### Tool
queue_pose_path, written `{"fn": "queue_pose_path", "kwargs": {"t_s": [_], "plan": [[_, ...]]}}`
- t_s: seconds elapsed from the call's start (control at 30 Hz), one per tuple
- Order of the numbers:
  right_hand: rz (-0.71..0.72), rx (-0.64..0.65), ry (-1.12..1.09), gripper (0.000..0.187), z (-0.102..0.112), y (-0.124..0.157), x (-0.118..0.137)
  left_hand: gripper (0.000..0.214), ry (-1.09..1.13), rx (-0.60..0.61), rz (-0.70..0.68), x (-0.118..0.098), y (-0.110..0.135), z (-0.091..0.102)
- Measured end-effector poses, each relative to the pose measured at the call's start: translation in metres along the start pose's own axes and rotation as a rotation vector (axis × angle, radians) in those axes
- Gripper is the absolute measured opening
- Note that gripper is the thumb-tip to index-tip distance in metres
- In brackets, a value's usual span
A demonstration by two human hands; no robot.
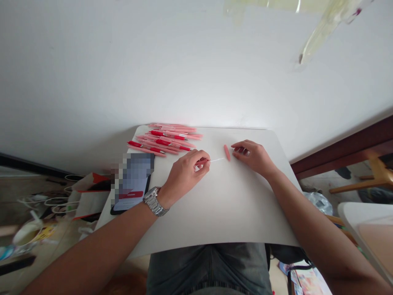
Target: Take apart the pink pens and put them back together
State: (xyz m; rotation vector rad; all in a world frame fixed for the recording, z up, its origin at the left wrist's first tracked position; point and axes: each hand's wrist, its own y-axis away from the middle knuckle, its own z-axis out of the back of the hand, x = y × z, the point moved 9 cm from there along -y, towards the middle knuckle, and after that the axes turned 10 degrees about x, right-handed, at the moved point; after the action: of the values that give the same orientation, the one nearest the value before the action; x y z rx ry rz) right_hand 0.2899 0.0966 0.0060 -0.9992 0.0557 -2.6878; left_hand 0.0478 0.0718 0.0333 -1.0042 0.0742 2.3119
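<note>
The left hand (186, 166) is pinching 1 thin red pen piece (202, 162) over the tabletop (221, 209). The right hand (252, 157) is curving, a bit wide, just beside 1 pink piece (226, 153) lying there.

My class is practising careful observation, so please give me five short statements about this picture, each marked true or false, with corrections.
1. The left hand holds a slim red piece with a thin pale end pointing rightward. True.
2. The metal watch is on the right wrist. False: it is on the left wrist.
3. A short pink piece lies on the table between the two hands. True.
4. The right hand grips the short pink piece. False: its fingertips are close by but apart from it.
5. The pile of pink and red pens lies at the table's near right corner. False: it lies at the far left.
6. A screen device lies on the table's left side. True.
</note>
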Motion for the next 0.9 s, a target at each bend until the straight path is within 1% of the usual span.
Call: {"fn": "queue_pose_path", "kwargs": {"t_s": [0.2, 0.43, 0.57, 0.77, 0.9], "plan": [[0.019, -0.002, 0.000, 0.024, -0.0023, 0.0000, 0.0017, 0.007, -0.006, -0.008, -0.017, -0.0011, -0.0001, -0.0003], [0.012, 0.017, -0.030, 0.018, -0.0067, 0.0016, 0.0085, 0.007, -0.003, -0.011, -0.026, -0.0016, 0.0006, -0.0001], [0.023, 0.024, -0.035, 0.019, -0.0075, 0.0014, 0.0078, 0.007, -0.012, -0.006, -0.022, -0.0016, 0.0002, -0.0004], [0.021, -0.031, -0.011, 0.021, -0.0028, 0.0010, 0.0034, 0.007, 0.005, 0.002, -0.007, -0.0013, 0.0000, -0.0008], [0.014, -0.042, 0.004, 0.021, -0.0006, 0.0014, 0.0043, 0.007, 0.006, 0.003, -0.015, -0.0010, 0.0003, -0.0017]]}}
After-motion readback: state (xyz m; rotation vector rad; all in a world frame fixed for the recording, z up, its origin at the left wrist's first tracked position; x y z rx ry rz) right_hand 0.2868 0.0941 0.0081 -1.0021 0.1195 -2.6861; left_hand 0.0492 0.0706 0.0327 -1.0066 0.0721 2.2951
